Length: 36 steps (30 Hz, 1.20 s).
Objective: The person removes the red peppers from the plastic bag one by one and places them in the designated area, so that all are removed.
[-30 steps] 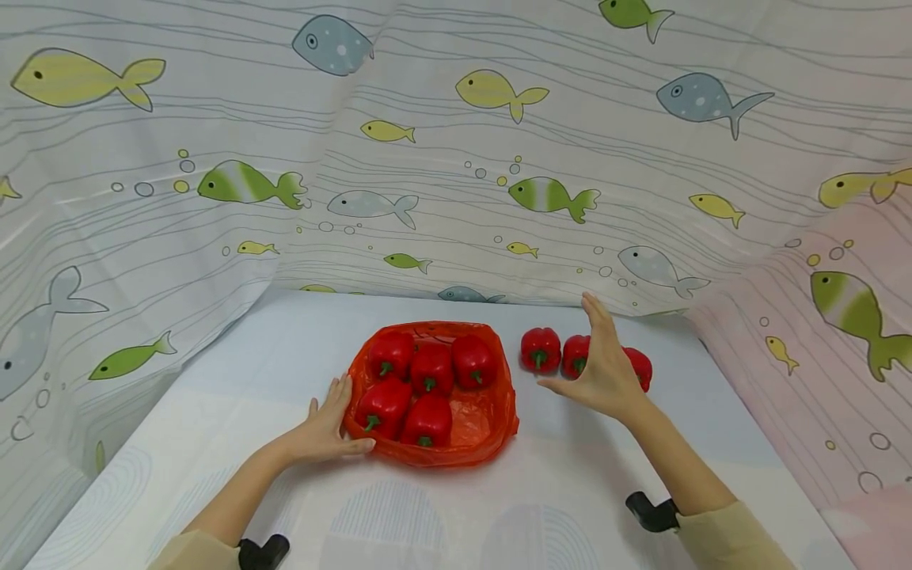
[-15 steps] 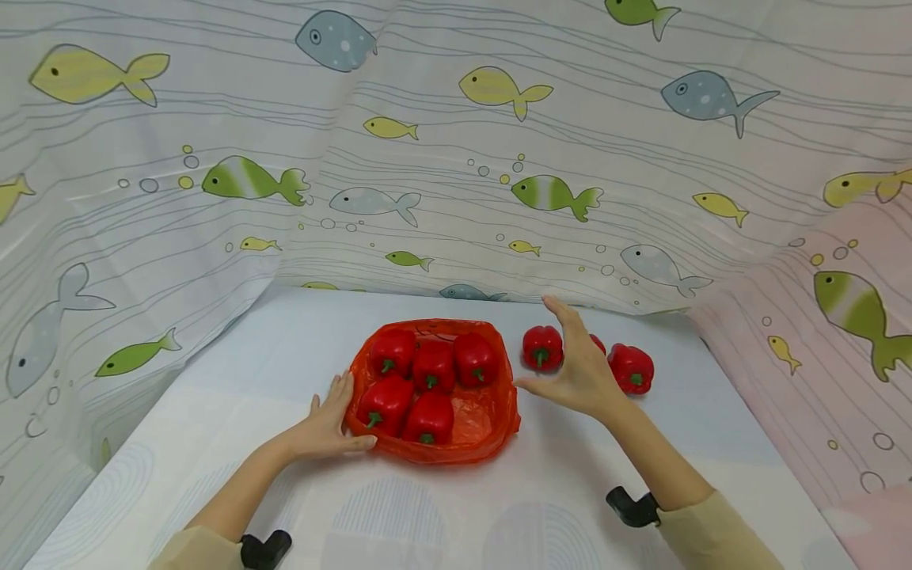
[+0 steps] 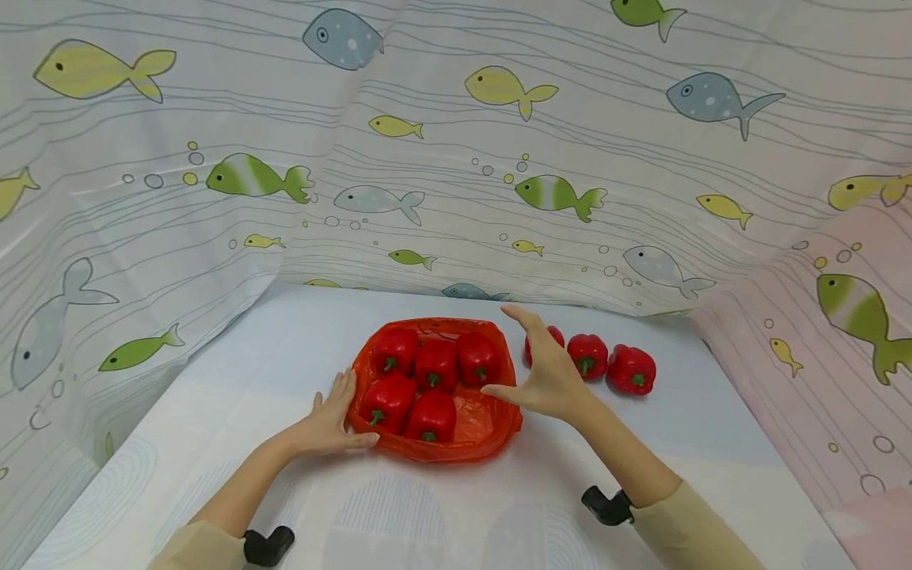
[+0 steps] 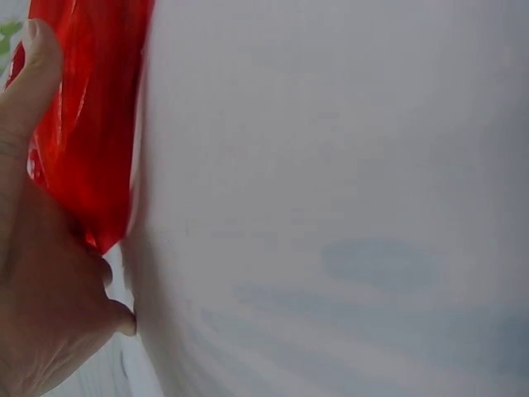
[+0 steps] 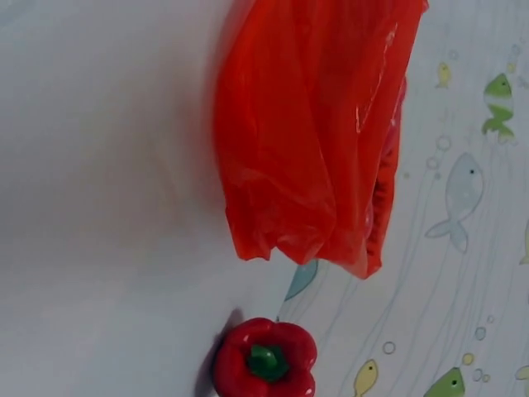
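A red-orange plastic bag lies spread on the table with its mouth upward, holding several red bell peppers with green stems. My left hand rests against the bag's left side, fingers spread and thumb along the front rim; the left wrist view shows it touching the red plastic. My right hand is at the bag's right rim, thumb and fingers wide apart and nothing between them. The right wrist view shows the bag's crumpled side but no hand.
Three more red peppers stand in a row right of the bag: one partly behind my right hand, a middle pepper, and a rightmost pepper. A fish-print sheet hangs behind and beside the white table.
My right hand has moved left from over the row of peppers to the bag's right rim, uncovering the middle and rightmost peppers. My left hand has stayed at the bag.
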Each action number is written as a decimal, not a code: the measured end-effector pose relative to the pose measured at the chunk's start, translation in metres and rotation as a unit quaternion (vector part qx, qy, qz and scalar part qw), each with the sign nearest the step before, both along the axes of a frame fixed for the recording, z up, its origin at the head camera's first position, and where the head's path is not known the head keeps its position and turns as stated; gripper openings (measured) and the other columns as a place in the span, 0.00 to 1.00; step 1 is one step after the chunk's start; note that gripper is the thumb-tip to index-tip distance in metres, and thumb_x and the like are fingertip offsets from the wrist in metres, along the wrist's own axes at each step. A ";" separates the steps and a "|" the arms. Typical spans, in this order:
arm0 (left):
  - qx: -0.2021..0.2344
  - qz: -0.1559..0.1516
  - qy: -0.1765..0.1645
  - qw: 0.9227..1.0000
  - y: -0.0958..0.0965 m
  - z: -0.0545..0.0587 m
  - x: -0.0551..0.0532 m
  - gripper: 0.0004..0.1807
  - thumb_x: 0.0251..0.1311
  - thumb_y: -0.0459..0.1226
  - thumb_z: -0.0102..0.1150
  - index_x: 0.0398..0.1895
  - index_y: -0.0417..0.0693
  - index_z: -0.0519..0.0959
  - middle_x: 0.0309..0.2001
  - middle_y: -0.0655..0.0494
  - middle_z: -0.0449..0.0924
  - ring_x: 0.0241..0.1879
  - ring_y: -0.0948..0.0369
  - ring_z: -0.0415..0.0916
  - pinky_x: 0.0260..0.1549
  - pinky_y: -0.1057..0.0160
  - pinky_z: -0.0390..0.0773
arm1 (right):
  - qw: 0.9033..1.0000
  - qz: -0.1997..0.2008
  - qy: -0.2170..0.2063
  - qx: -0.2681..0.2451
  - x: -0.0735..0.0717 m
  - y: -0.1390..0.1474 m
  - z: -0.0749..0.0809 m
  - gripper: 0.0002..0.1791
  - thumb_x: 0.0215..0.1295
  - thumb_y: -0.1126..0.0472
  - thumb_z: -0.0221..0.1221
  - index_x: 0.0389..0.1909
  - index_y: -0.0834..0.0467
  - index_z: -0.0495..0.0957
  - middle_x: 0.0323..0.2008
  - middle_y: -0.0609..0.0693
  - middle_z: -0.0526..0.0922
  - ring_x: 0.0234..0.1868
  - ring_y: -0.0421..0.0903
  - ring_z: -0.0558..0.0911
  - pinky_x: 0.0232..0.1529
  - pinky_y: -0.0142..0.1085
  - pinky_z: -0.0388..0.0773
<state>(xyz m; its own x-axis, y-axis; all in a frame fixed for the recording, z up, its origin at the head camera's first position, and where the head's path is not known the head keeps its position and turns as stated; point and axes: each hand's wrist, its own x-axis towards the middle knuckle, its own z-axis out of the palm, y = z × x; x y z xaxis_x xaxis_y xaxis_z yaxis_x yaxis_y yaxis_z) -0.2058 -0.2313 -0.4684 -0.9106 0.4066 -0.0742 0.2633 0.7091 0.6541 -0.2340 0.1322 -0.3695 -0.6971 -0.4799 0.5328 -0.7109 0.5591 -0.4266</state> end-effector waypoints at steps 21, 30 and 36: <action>-0.001 -0.002 -0.001 1.000 -0.001 -0.002 -0.003 0.66 0.50 0.55 0.67 0.71 0.23 0.34 0.73 0.27 0.29 0.71 0.34 0.23 0.58 0.26 0.26 | 0.996 0.075 -0.035 0.017 0.003 -0.045 -0.008 0.56 0.43 0.45 0.75 0.71 0.50 0.54 0.65 0.42 0.65 0.65 0.40 0.65 0.50 0.40 0.78; 0.002 -0.002 0.001 1.000 -0.001 0.000 -0.003 0.66 0.50 0.55 0.67 0.71 0.23 0.34 0.73 0.27 0.29 0.71 0.34 0.23 0.58 0.27 0.26 | 0.996 0.083 -0.025 0.030 0.005 -0.054 -0.013 0.53 0.43 0.45 0.75 0.69 0.52 0.57 0.63 0.42 0.67 0.63 0.37 0.66 0.52 0.36 0.77; 0.004 -0.004 0.000 1.000 -0.001 -0.001 -0.003 0.66 0.50 0.55 0.67 0.71 0.23 0.33 0.73 0.27 0.29 0.71 0.34 0.23 0.58 0.27 0.25 | 0.995 0.090 -0.029 0.035 0.004 -0.057 -0.022 0.52 0.44 0.46 0.75 0.68 0.54 0.58 0.64 0.44 0.67 0.64 0.41 0.67 0.53 0.40 0.77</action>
